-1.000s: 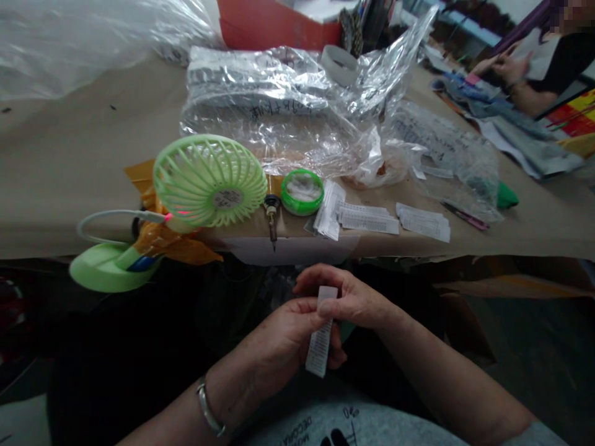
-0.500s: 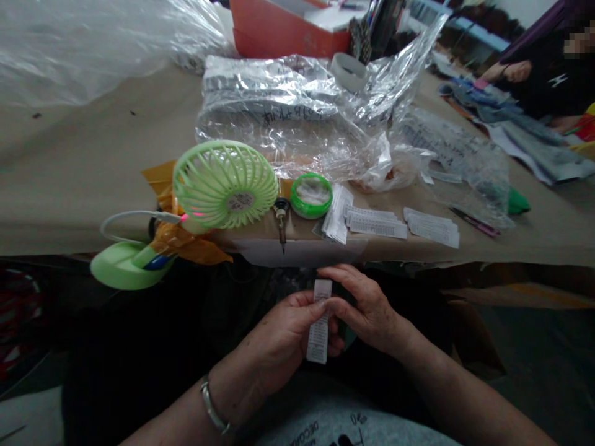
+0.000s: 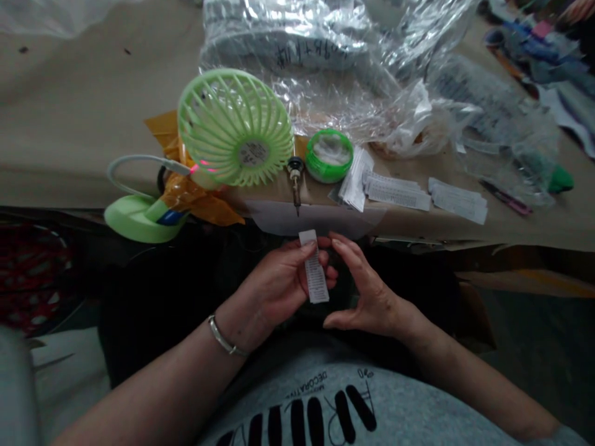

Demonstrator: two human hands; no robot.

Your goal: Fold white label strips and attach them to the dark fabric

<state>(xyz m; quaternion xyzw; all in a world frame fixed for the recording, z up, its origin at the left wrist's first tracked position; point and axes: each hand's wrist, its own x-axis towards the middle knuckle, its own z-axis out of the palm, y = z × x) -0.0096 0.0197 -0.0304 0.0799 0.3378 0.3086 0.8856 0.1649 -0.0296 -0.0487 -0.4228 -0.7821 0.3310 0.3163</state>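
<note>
My left hand (image 3: 283, 275) pinches a small stack of printed white labels (image 3: 316, 275) between thumb and fingers, below the table edge. Beside it, my right hand (image 3: 367, 288) has its thumb and fingers apart, with nothing between them; its fingertips come close to the left fingers. On the table edge just ahead lie a fanned bundle of white labels (image 3: 357, 181), a second printed strip pile (image 3: 397, 191) and a third one (image 3: 458, 199). A soldering-iron-like pointed tool (image 3: 296, 179) juts toward me, next to a round green tub (image 3: 329, 156) with something white inside.
A light green fan (image 3: 235, 127), bound with brown tape (image 3: 199, 201), overhangs the table edge at left. Clear plastic bags (image 3: 325, 93) cover the back. A pink-and-dark pen-like tool (image 3: 506, 198) lies at right. Another person's hand (image 3: 579, 11) shows at the far right corner.
My right hand has come off the labels and its thumb has spread away from the fingers. The left hand still holds the stack. The view has tilted downward.
</note>
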